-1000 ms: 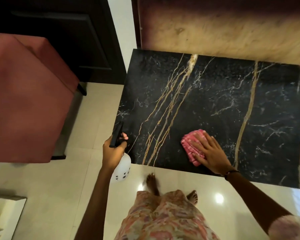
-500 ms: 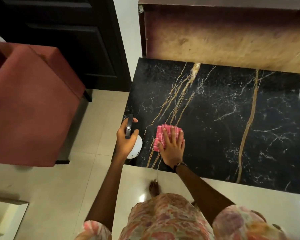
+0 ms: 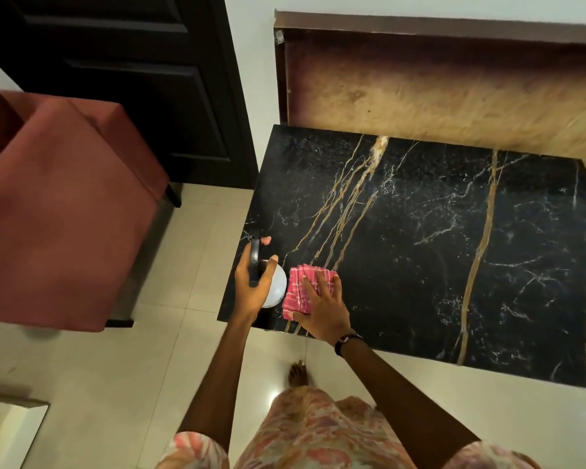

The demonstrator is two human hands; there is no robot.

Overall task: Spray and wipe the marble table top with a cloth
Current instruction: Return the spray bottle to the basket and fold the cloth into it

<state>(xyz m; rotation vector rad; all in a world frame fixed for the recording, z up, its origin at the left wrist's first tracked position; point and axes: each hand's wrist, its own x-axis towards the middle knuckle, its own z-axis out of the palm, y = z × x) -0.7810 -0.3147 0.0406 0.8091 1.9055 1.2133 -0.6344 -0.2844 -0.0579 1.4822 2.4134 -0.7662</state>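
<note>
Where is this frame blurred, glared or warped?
Head view: the wood panel smears toward the right edge; ceiling-light glare sits on the floor tiles by the foot; the wide lens skews the marble top; hands and pink cloth stay fairly sharp.

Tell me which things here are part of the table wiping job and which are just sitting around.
Part of the job:
pink cloth under the right hand
white spray bottle gripped by the left hand
black marble table top

Just around:
red chair
dark door
wooden panel behind the table
</note>
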